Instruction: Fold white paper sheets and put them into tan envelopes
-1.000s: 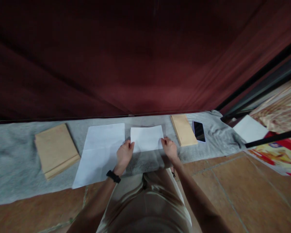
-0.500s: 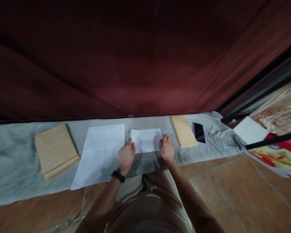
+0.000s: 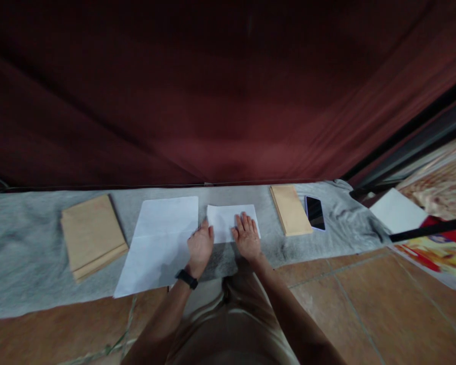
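- Head view: red curtain (image 3: 228,111) behind grey cloth (image 3: 15,248).
- Large white sheet (image 3: 161,230), on cloth, left of centre.
- Wide brown stack (image 3: 93,233), farther left.
- Narrow brown stack (image 3: 292,210), right.
- Small white paper (image 3: 223,219), on cloth between large sheet and narrow stack.
- Left hand (image 3: 200,247), at small paper's left edge; cannot tell if grip pinches it.
- Right hand (image 3: 247,237), palm down on small paper, grip spread.
- Phone (image 3: 316,213), beside narrow stack.

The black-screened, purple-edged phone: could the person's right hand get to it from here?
Probably yes. The right hand lies open on the small white rectangular paper; only the tan rectangular paper stack lies between it and the phone, seemingly low enough to pass over.
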Motion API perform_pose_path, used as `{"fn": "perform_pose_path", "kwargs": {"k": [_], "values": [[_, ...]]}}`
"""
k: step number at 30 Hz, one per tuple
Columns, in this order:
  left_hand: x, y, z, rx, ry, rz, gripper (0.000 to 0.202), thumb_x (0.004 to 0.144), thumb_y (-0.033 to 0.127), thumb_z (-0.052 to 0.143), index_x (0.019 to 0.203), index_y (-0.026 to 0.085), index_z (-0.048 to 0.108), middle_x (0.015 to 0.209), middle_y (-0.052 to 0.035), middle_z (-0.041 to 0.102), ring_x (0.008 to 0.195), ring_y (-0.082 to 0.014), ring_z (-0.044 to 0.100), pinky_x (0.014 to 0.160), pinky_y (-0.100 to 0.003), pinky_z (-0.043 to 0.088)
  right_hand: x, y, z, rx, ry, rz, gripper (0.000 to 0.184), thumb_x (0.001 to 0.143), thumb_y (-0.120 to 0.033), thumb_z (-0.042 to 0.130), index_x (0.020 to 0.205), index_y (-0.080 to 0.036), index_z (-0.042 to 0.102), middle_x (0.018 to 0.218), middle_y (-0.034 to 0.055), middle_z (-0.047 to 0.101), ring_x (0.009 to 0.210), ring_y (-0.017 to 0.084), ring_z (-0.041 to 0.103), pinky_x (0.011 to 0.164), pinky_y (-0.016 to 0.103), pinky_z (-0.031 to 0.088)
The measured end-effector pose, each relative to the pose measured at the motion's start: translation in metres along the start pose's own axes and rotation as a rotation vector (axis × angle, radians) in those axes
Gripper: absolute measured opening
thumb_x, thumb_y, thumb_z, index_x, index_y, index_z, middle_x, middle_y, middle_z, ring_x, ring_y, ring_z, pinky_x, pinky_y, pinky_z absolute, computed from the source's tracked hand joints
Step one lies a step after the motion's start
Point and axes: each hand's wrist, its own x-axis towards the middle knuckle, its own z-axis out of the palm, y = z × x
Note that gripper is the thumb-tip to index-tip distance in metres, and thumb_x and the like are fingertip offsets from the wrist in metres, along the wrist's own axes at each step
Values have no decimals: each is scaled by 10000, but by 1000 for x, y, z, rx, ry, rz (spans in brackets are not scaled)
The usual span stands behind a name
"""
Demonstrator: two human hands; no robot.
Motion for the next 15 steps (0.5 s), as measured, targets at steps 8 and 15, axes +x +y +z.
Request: {"fn": "perform_pose_path", "kwargs": {"k": [8, 15], "values": [[5, 31, 21, -137, 167, 404, 472, 1015, 220, 384, 1467, 144, 494, 1511, -159, 532, 1417, -295, 475, 1168, -461, 389, 2, -1, -1, -6, -8, -11, 543, 1068, -339, 410, 1570, -132, 407, 1654, 183, 322, 1530, 331, 309, 1228, 547, 266], [10, 42, 51, -193, 48, 408, 563, 1041, 337, 347, 1555, 115, 401, 1662, -145, 336, 1571, -290, 219, 1285, -523, 172, -1, 3, -7, 14, -58, 13, 524, 1053, -242, 392, 1569, -149, 414, 1660, 149, 323, 1540, 294, 297, 1247, 513, 249]]}}
